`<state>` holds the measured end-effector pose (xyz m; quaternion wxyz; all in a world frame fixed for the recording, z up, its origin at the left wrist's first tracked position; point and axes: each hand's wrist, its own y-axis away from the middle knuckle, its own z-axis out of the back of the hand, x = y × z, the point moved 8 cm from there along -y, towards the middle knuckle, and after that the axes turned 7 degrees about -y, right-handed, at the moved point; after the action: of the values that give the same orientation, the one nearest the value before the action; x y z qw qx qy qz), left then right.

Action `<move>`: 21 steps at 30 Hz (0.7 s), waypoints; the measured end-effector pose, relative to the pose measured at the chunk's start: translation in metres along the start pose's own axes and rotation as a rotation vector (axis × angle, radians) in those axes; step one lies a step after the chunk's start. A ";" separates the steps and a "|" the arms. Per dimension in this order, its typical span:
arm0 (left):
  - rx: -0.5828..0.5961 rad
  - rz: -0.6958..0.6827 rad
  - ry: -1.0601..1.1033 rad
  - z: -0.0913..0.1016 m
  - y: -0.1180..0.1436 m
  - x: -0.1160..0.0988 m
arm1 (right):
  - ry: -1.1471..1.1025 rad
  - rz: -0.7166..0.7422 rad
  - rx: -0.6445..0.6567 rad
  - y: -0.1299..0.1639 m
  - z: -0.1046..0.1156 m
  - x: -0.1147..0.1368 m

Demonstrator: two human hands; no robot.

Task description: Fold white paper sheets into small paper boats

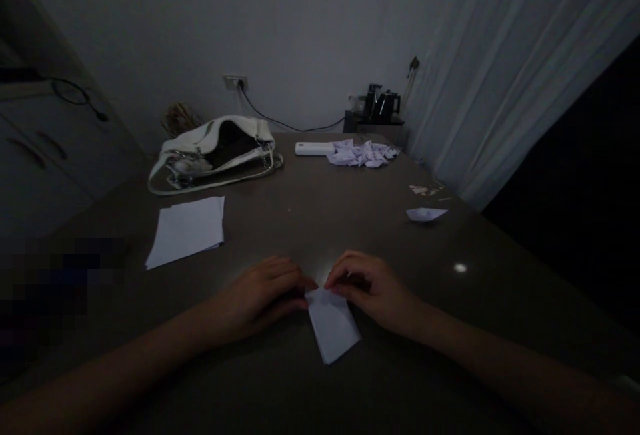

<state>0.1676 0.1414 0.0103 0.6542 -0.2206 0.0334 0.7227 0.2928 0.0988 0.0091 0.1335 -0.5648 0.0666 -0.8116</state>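
Note:
A small folded sheet of white paper (pixel 334 328) lies on the dark table before me, its far edge between my two hands. My left hand (pixel 270 292) pinches the far left corner with thumb and forefinger. At the far right corner, my right hand (pixel 373 285) has its thumb and fingertips closed on the paper. To the left is a stack of white paper sheets (pixel 187 230). A folded paper boat (pixel 425 214) stands off to the right, apart from my hands.
At the back are a pile of folded papers (pixel 363 153), a white oblong object (pixel 313 148) and an open white handbag (pixel 215 148). Small scraps (pixel 426 190) lie near the right edge. Beyond stands a black kettle (pixel 387 106); a white curtain (pixel 480 75) hangs at right.

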 end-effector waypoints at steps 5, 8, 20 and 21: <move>-0.046 -0.034 0.005 0.004 0.000 0.000 | -0.081 -0.047 -0.013 0.001 0.000 -0.001; -0.060 -0.070 -0.002 0.005 0.001 -0.003 | -0.106 -0.056 0.006 0.002 -0.004 -0.001; -0.066 -0.038 0.115 0.011 0.000 -0.005 | -0.060 0.113 0.135 0.008 -0.017 0.015; -0.058 -0.023 0.143 0.011 0.000 -0.004 | -0.039 0.113 0.142 0.008 -0.017 0.016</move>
<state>0.1650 0.1410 0.0217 0.6518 -0.2906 0.0566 0.6982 0.2724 0.0860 0.0153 0.2199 -0.5649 0.0379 -0.7944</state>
